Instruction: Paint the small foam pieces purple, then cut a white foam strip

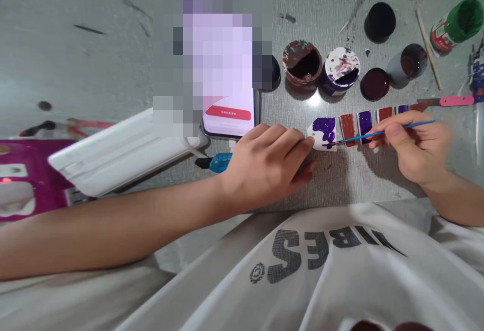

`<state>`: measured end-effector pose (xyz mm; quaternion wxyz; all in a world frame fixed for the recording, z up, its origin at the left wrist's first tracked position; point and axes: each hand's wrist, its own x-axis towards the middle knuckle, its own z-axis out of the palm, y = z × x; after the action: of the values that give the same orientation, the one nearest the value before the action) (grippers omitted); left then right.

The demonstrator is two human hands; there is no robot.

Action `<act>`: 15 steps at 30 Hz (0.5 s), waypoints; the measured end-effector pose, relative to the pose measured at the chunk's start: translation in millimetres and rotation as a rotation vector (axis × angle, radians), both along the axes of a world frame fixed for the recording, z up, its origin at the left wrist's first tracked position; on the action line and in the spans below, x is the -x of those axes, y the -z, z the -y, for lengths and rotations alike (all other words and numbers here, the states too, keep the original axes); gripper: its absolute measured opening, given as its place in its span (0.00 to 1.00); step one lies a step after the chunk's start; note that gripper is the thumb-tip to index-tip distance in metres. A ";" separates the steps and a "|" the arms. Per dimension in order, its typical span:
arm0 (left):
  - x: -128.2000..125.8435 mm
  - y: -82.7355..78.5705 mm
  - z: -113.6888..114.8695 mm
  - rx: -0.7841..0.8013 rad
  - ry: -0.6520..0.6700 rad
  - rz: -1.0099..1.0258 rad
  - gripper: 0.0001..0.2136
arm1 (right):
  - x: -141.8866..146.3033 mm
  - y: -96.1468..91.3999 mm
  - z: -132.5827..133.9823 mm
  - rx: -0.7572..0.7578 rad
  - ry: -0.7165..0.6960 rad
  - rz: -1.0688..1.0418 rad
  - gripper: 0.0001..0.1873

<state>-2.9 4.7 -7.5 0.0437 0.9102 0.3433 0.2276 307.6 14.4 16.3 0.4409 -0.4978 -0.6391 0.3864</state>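
Note:
My right hand (pixel 419 144) pinches a thin blue paintbrush (pixel 372 133), its tip against a small white tag (pixel 329 142) partly covered in purple paint. My left hand (pixel 270 162) is curled, with a fingertip at the tag's left edge, holding it on the table. In a row to the right of the tag lie a brown painted piece (pixel 347 130), a purple one (pixel 365 125) and several more, partly behind my right hand. Above them stand a brown paint jar (pixel 302 69) and a purple paint jar (pixel 341 71), both with paint-smeared, half-covered tops.
A phone (pixel 227 125) and a white box-like object (pixel 121 152) lie to the left. Dark caps (pixel 380 22), a cup of dark liquid (pixel 408 64), a green bottle (pixel 456 26), a wooden stick (pixel 429 49) and a pink-handled knife (pixel 456 101) are at the right.

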 end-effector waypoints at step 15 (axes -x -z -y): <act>-0.3 1.2 0.3 0.065 -0.024 -0.026 0.11 | 5.5 -7.1 -0.5 -0.006 0.042 0.077 0.09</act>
<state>-2.6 4.4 -8.7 0.0658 0.9069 0.3620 0.2052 302.1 14.9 23.4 0.4255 -0.5241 -0.6462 0.3560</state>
